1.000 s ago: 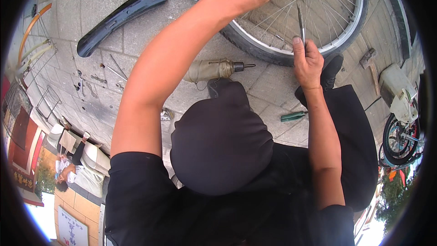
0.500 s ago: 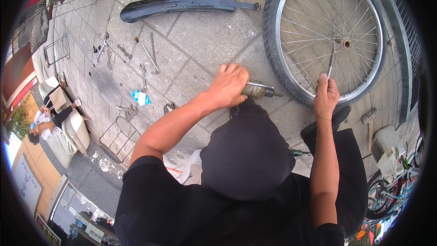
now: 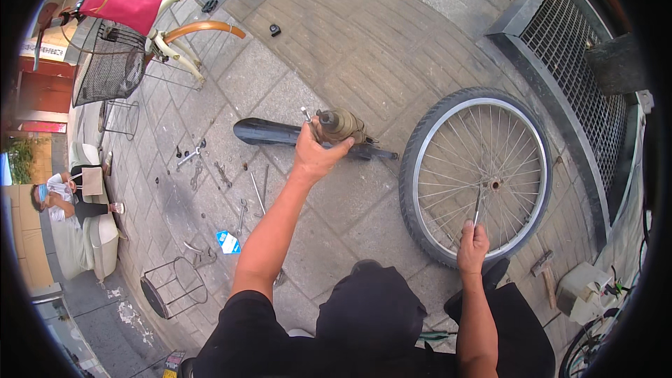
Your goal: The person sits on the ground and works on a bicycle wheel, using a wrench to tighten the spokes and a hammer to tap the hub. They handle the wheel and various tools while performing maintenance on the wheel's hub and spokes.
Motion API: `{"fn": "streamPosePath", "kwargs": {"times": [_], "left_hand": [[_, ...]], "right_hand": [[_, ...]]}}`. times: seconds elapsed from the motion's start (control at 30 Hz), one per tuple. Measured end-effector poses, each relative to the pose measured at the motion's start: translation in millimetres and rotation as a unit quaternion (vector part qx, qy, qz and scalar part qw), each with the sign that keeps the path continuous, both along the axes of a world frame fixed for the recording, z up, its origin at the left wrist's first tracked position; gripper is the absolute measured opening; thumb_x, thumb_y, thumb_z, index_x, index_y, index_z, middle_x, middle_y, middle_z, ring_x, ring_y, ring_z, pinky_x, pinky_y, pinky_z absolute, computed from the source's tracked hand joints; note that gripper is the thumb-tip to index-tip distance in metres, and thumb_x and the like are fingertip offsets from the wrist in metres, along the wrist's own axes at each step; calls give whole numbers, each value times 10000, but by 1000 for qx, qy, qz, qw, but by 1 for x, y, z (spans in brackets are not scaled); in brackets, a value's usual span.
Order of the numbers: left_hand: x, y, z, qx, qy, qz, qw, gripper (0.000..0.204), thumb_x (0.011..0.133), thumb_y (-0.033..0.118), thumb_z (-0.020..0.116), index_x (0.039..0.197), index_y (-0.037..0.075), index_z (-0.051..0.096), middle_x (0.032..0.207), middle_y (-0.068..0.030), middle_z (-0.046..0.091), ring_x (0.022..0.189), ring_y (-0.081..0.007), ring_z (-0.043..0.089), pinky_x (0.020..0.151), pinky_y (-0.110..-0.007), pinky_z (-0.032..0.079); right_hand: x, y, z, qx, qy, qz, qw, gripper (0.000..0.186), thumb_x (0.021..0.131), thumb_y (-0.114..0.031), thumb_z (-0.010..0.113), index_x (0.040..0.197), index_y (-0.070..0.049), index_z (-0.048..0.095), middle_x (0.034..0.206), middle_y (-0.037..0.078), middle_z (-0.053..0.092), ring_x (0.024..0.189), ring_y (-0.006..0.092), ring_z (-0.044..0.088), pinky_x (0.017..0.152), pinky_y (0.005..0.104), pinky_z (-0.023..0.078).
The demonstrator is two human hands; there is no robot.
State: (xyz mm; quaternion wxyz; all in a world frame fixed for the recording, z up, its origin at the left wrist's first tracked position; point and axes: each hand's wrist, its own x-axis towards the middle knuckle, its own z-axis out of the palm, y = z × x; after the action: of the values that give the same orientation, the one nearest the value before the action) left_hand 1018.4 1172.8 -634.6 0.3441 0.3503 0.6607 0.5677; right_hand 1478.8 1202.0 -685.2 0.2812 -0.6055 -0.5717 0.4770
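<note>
My left hand (image 3: 316, 154) is raised over the pavement and grips a dirty brown cylindrical metal part (image 3: 341, 125) with a short axle stub sticking out. Just beyond it a black bicycle mudguard (image 3: 269, 133) lies flat on the paving. My right hand (image 3: 474, 243) holds a thin metal rod-like tool (image 3: 477, 208), its tip pointing toward the hub of a spoked bicycle wheel (image 3: 414, 168) lying flat on the ground. That hand rests at the wheel's near rim.
Several wrenches and small tools (image 3: 222, 175) and a blue packet (image 3: 227, 241) are scattered left of my arm. A bicycle with a wire basket (image 3: 108, 66) stands far left, a wire stand (image 3: 171, 287) nearer. A person (image 3: 59, 196) sits at left. Hammer (image 3: 540, 264), drain grate (image 3: 581, 49).
My left hand left the wheel, took hold of the brown part on the ground and lifted it. The view pulled back from the wheel. My right hand kept the thin tool at the wheel.
</note>
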Motion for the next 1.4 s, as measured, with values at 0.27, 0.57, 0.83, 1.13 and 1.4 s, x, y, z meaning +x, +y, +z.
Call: {"fn": "streamPosePath", "kwargs": {"times": [0.27,0.57,0.83,1.13,1.4], "left_hand": [[6,79,-11,-10,147,185,972,616,802,225,939,1225,-15,561,1178,-166,684,1095,-260,673,984,-390,530],[-10,100,-88,-87,266,158,947,711,812,335,963,1270,-53,582,1173,-151,676,1097,-258,644,997,-390,496],[33,80,-89,-79,274,210,935,482,912,297,855,1062,-23,527,946,-100,601,855,-221,594,777,-366,514],[229,98,-53,-86,219,-191,953,340,1130,384,517,1129,52,588,758,-143,658,678,-342,664,622,-458,503],[313,159,-105,57,401,-393,825,204,1021,263,680,1136,95,694,924,-88,690,879,-346,682,749,-473,548]], "right_hand": [[37,-31,43,-3,24,-44,999,389,1101,-266,648,789,-56,548,682,-55,490,660,59,412,561,291,366],[32,15,-12,-28,-24,-39,999,426,1089,-329,673,812,-24,566,692,-16,474,686,83,416,580,328,395],[50,30,-39,-52,-7,-90,995,410,1087,-348,678,856,-14,620,683,-30,471,665,75,413,567,322,392],[79,53,-58,-59,-16,-140,988,411,1106,-344,649,840,-32,637,684,-59,493,649,45,420,555,284,372],[91,60,-54,-78,34,-159,984,422,1132,-379,594,928,-21,687,652,-85,446,587,22,372,517,258,292]]}}
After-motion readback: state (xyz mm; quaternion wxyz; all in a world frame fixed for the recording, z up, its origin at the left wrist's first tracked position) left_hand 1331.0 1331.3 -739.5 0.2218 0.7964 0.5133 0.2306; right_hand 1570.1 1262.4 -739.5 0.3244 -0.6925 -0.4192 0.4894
